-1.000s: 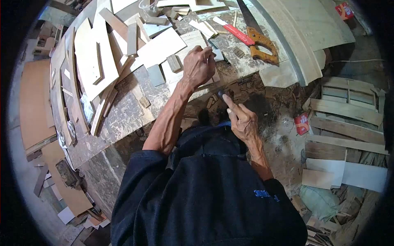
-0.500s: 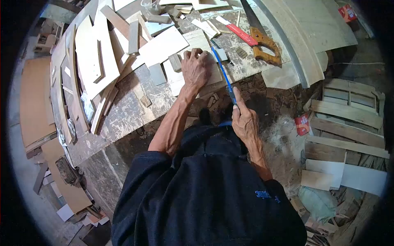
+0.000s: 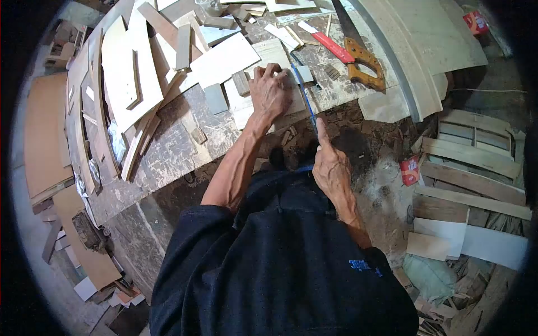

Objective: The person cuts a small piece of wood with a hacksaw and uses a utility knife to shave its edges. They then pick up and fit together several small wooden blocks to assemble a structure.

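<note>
My right hand is wrapped round the handle of a blue hacksaw, its index finger stretched along the top. The saw points away from me, over the bench's front edge, and crosses a small grey piece. Just left of the saw, my left hand presses down with curled fingers on the other side of that piece. Most of what lies under the fingers is hidden. Beneath it is a pale wooden board. A small wood block lies beside the left hand.
A handsaw with a wooden grip and a red-handled tool lie to the right on the workbench. White boards and offcuts cover the left and back. A curved panel borders the right. Planks are stacked at far right.
The hacksaw and my right hand have shifted slightly along the cut. My left hand stays pressed in the same place. The whole view has moved a little.
</note>
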{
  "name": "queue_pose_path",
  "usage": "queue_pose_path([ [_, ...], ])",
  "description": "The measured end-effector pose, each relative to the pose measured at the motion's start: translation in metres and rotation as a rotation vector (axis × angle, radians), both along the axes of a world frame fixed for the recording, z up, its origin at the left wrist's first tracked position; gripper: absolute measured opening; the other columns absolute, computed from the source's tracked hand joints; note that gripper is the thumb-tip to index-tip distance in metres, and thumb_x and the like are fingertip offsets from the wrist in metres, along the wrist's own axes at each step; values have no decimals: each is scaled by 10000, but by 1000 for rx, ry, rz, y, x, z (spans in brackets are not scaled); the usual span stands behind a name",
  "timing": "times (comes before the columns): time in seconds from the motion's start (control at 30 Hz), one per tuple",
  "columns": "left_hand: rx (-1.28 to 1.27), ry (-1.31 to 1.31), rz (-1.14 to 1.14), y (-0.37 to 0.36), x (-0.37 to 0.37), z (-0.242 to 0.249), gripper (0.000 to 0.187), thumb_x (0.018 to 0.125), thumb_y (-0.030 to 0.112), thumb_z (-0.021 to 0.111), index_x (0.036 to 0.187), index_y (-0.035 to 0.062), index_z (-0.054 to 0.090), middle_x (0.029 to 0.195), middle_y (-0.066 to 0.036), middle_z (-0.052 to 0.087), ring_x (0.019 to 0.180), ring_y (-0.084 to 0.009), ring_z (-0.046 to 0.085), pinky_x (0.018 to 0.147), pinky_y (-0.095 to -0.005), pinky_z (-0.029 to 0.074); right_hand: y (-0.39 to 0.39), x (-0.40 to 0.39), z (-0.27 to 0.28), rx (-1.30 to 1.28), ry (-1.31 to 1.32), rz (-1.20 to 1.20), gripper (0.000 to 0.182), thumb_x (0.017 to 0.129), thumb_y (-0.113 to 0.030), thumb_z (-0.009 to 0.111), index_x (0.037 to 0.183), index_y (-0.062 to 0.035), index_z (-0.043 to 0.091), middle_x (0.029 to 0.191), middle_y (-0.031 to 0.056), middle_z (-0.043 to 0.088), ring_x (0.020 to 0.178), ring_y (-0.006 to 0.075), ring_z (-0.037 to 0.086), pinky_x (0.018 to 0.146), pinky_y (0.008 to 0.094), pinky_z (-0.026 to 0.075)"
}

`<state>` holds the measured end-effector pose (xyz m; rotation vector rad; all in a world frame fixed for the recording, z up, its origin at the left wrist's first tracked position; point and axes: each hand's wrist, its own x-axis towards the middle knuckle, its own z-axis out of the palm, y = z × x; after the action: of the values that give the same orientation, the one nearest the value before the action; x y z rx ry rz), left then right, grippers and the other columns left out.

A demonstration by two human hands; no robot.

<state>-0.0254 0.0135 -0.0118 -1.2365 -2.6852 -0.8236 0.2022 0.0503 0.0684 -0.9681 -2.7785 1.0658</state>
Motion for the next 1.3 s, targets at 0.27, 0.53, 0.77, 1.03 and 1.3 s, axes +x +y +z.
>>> queue_pose_path([
  [0.27,-137,-106,40,7,3,29,395,665,107,668,1054,149,720,1141,-55,567,1076,-331,517,870,-521,444,4,-9,12,6,-1,14,697,938,-71,505,1564,-183,220,679,239,615,653,414,640,621,493,483],
  [0.53,-88,-136,10,8,-5,21,376,660,120,683,1030,162,739,1142,-43,578,1081,-317,519,873,-520,440,8,-25,3,106,-86,53,743,924,-61,538,1569,-198,194,692,239,629,649,430,644,589,497,474],
  [0.77,-94,-97,12,6,-2,16,383,652,146,713,1033,166,742,1182,-20,580,1087,-306,515,901,-550,423,9,-30,-1,60,-60,28,725,927,-53,523,1563,-205,210,633,222,609,642,414,643,583,486,476],
  [1.03,-131,-95,1,4,-1,17,481,656,149,732,1136,168,699,1198,-28,568,1117,-300,503,913,-557,382,11,-21,11,19,-109,-23,696,949,-92,503,1562,-237,207,662,230,620,622,413,639,600,512,482],
  [1.3,-59,-111,15,3,0,13,490,648,135,731,1134,194,695,1200,-19,564,1156,-289,495,963,-554,376,17,-26,13,-38,-139,-17,697,964,-115,469,1567,-266,154,723,293,632,701,481,637,634,572,467],
])
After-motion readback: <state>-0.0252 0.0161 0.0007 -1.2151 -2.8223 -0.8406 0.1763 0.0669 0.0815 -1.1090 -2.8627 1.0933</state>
